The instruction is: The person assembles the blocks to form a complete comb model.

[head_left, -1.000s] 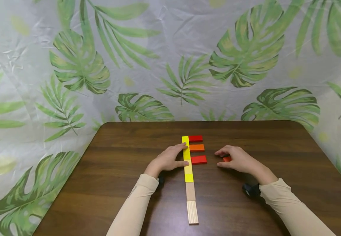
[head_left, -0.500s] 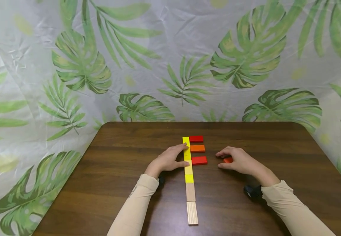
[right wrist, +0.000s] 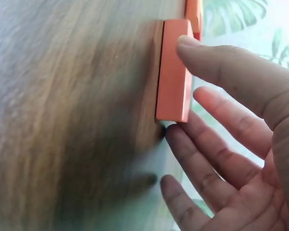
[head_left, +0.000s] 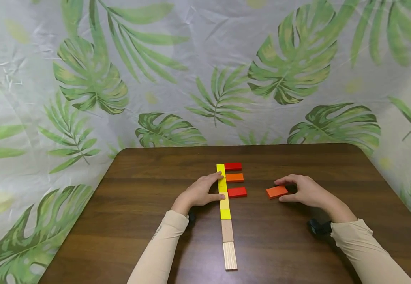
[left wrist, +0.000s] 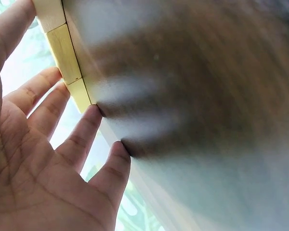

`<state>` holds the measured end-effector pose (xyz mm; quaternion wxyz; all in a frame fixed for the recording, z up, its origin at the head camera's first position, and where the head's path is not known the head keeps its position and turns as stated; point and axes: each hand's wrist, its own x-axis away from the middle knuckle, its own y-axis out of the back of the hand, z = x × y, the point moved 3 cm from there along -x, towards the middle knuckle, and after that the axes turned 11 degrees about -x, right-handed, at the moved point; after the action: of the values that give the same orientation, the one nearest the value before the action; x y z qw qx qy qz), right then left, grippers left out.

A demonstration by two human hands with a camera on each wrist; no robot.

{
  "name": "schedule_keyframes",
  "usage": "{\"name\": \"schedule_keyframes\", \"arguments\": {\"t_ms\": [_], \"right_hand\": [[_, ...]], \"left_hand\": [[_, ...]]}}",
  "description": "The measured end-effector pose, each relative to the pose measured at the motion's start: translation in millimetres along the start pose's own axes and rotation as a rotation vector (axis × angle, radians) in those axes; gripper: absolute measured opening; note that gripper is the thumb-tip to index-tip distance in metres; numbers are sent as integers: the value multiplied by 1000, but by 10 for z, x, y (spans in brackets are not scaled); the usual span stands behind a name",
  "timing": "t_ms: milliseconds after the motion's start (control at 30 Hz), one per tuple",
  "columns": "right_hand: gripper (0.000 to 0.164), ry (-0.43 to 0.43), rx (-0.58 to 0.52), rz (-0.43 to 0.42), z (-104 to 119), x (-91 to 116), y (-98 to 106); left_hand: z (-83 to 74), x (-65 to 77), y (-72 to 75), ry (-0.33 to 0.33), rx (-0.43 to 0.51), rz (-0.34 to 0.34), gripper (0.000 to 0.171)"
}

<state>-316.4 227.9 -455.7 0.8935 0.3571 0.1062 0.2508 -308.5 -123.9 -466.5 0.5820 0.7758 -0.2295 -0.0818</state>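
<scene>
In the head view a straight row of flat blocks runs up the table. My left hand [head_left: 199, 191] lies at the left of this row, thumb tip at a pale yellow block [head_left: 224, 203] and forefinger at a bright yellow block [head_left: 222, 186]. Its fingers are spread and relaxed, as the left wrist view shows too. My right hand [head_left: 308, 191] surrounds the right end of a loose orange block [head_left: 276, 192], thumb on the near side and fingers on the far side. In the right wrist view the thumb overlaps the orange block [right wrist: 173, 77], while the forefinger stands apart from it.
Attached sideways to the row's right edge lie a far red block [head_left: 233, 166], another orange block [head_left: 234, 178] and a nearer red block [head_left: 237, 192]. Plain wooden blocks [head_left: 230, 255] form the near end. Behind the brown table [head_left: 148, 157] hangs a leaf-patterned curtain [head_left: 177, 86].
My right hand has shifted right along the orange block, so more of the block shows. The block itself stays about where it was. My left hand keeps its place at the row.
</scene>
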Motion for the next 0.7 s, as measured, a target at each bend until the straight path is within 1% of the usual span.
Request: {"name": "schedule_keyframes", "arguments": {"t_ms": [167, 433, 700], "right_hand": [[52, -7, -6, -7, -62, 28, 9], [45, -8, 11, -54, -140, 62, 30], [38, -36, -24, -98, -177, 72, 3]], "left_hand": [[-14, 7, 8, -3, 2, 1, 76], [-22, 0, 18, -11, 13, 7, 75], [-23, 15, 13, -15, 17, 2, 75]]}}
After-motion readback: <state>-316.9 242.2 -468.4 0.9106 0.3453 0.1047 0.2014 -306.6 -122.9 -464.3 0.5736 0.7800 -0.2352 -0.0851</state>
